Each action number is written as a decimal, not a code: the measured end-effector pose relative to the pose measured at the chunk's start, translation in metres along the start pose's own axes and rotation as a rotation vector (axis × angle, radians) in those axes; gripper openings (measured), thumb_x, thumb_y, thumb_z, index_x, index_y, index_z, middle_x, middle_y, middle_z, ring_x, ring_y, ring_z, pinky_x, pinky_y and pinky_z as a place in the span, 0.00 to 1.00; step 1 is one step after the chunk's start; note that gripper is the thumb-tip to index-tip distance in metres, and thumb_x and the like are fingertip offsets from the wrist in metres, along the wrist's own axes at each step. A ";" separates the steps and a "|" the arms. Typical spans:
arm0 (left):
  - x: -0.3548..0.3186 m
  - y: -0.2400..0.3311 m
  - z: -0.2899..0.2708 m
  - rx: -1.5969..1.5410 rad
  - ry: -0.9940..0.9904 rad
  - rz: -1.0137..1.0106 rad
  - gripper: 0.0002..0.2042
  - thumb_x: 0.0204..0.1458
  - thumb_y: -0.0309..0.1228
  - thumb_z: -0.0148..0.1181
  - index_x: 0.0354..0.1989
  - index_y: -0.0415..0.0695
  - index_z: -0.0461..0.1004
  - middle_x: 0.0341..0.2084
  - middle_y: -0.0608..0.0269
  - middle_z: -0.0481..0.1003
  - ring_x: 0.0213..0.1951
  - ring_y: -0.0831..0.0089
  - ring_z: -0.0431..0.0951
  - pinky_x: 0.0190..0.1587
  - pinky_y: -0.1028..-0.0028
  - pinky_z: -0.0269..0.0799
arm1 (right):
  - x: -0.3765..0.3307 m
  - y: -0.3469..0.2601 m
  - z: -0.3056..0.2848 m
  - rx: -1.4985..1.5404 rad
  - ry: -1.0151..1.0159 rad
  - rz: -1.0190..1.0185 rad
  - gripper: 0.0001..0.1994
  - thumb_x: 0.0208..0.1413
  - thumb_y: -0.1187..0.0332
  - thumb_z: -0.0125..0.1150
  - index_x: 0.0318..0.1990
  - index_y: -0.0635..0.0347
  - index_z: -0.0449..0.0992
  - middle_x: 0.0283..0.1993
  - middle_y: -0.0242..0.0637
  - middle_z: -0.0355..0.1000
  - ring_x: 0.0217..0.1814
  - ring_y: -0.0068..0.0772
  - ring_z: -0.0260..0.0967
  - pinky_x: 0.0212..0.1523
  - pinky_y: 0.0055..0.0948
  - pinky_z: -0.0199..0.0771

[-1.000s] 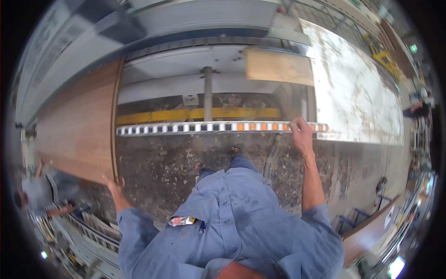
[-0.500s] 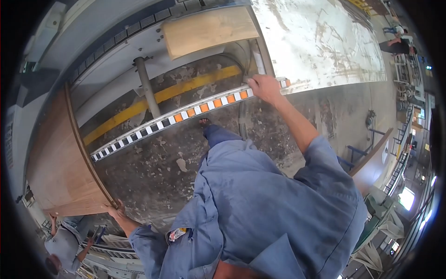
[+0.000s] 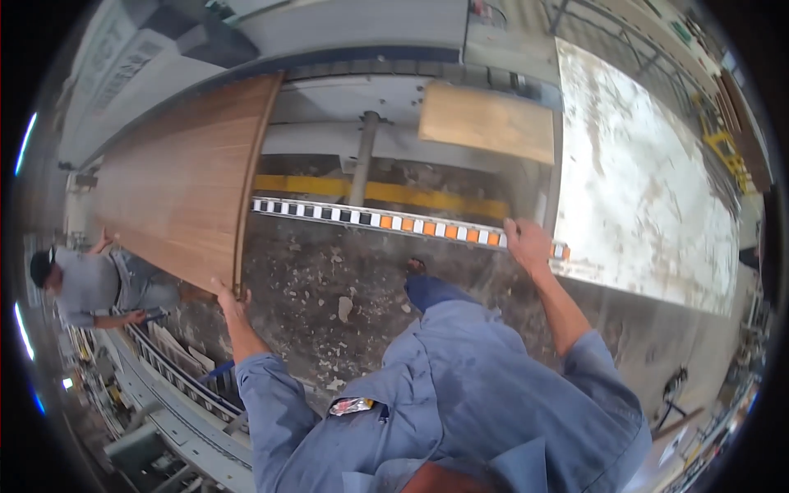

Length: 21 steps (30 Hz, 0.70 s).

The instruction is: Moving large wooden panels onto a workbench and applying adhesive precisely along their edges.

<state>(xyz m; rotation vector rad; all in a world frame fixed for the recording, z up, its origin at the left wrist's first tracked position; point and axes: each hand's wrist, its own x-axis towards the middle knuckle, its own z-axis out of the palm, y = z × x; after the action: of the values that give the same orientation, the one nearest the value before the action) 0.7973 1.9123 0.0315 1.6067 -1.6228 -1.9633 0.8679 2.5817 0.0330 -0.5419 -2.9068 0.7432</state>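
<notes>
My left hand (image 3: 233,297) is closed on the near corner of a large brown wood panel (image 3: 185,177) on the left, with the fingers partly hidden by the edge. My right hand (image 3: 530,246) is wrapped over a long narrow rail (image 3: 345,216), close to its right end. Black and white blocks line the left part of this rail, orange and white ones the right part. Its left end disappears behind the panel. Beyond the rail, a pale wood board (image 3: 486,123) lies across the frame of a machine.
A worn, whitish tabletop (image 3: 649,181) stands at the right. A grey post (image 3: 365,160) and a yellow floor stripe (image 3: 312,186) are past the rail. At far left a co-worker (image 3: 90,287) has a hand at the panel's edge. Roller conveyor (image 3: 173,411) runs lower left.
My view has turned to the left, so the panel, rail and tabletop sit farther right in the picture. Both hands keep their places on the panel and the rail.
</notes>
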 end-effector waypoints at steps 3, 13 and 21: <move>-0.023 -0.012 0.004 -0.003 -0.034 0.001 0.30 0.47 0.66 0.45 0.42 0.51 0.66 0.28 0.65 0.70 0.29 0.67 0.70 0.32 0.62 0.67 | -0.005 0.004 -0.003 0.003 0.000 -0.036 0.19 0.54 0.53 0.49 0.24 0.61 0.74 0.27 0.47 0.71 0.32 0.53 0.69 0.32 0.45 0.66; -0.089 -0.053 0.021 0.058 -0.061 0.022 0.31 0.49 0.65 0.41 0.44 0.49 0.67 0.32 0.62 0.70 0.30 0.67 0.70 0.33 0.62 0.67 | -0.012 0.014 -0.012 -0.002 0.023 -0.198 0.19 0.53 0.53 0.50 0.24 0.61 0.74 0.28 0.44 0.73 0.32 0.47 0.70 0.33 0.43 0.70; -0.127 -0.084 0.027 -0.025 -0.098 -0.037 0.33 0.47 0.65 0.46 0.54 0.53 0.63 0.47 0.60 0.66 0.45 0.60 0.65 0.47 0.55 0.63 | -0.017 0.009 -0.016 -0.004 0.036 -0.169 0.19 0.53 0.52 0.51 0.25 0.60 0.75 0.30 0.43 0.73 0.35 0.46 0.71 0.35 0.43 0.70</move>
<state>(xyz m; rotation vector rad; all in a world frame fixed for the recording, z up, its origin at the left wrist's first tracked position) 0.8715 2.0474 0.0424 1.5656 -1.6067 -2.1032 0.8894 2.5905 0.0430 -0.3008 -2.8756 0.6967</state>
